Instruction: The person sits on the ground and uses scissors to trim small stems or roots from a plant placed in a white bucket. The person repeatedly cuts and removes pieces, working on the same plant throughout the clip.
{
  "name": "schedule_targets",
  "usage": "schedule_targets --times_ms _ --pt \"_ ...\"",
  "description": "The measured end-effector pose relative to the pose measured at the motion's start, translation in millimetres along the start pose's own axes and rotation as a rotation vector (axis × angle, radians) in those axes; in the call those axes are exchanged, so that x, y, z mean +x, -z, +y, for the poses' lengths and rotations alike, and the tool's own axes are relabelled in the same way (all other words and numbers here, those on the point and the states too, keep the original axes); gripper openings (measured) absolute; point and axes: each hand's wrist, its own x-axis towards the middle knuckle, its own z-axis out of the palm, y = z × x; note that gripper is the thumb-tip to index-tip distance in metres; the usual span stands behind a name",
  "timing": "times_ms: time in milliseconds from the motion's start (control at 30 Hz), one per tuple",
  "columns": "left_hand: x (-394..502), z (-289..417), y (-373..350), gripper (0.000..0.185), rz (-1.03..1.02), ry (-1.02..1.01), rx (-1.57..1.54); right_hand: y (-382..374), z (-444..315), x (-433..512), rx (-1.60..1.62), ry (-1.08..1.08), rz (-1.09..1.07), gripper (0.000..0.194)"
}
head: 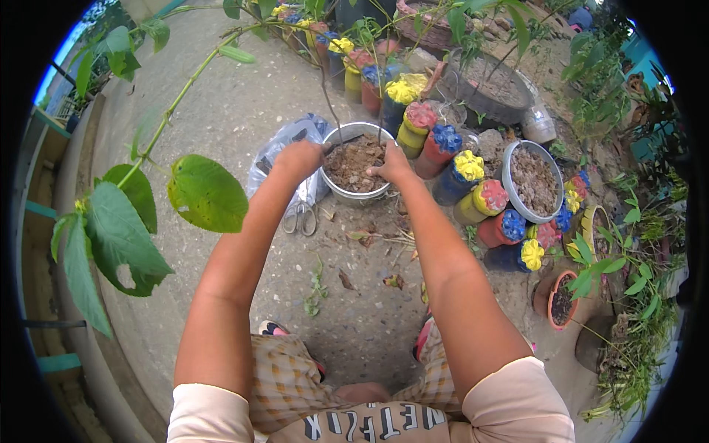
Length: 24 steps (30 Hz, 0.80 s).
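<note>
A round pale plastic pot [361,196] filled with brown soil [354,160] stands on the concrete in front of me. Two thin woody stems rise from its soil, and leafy branches spread above. My left hand [301,159] grips the left side of the rim, its fingertips partly hidden. On the opposite side, my right hand [394,164] holds the rim with the thumb reaching in over the soil. A clear plastic bag [263,160] lies just left of the pot. Scissors [300,218] rest with their handles toward me and their blades by the bag.
Painted plastic bottles [468,169] in yellow, red and blue form a border at the right. Beyond them are another soil-filled pot [533,180] and a dark oval planter [490,88]. An orange-rimmed pot [563,300] stands lower right. A large leaf [207,192] hangs near my left forearm.
</note>
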Motion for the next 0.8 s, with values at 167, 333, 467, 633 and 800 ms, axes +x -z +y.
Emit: schedule_targets --times_ms 167,333,467,633,800 --pt "-12 -10 18 0.04 -0.151 -0.036 -0.156 3 -4 0 -0.014 0.001 0.002 0.094" --pt "-12 -21 39 0.037 -0.001 -0.036 -0.083 1 -5 2 -0.025 -0.012 0.012 0.095" --pt "-1 -1 29 0.032 0.027 0.049 0.02 -1 -4 3 -0.001 -0.029 -0.007 0.095" --pt "10 15 23 0.028 -0.022 0.036 0.03 -5 -4 0 -0.016 -0.02 0.003 0.097" --pt "4 21 37 0.031 -0.134 0.005 0.102 -5 -6 1 -0.006 -0.071 -0.065 0.102"
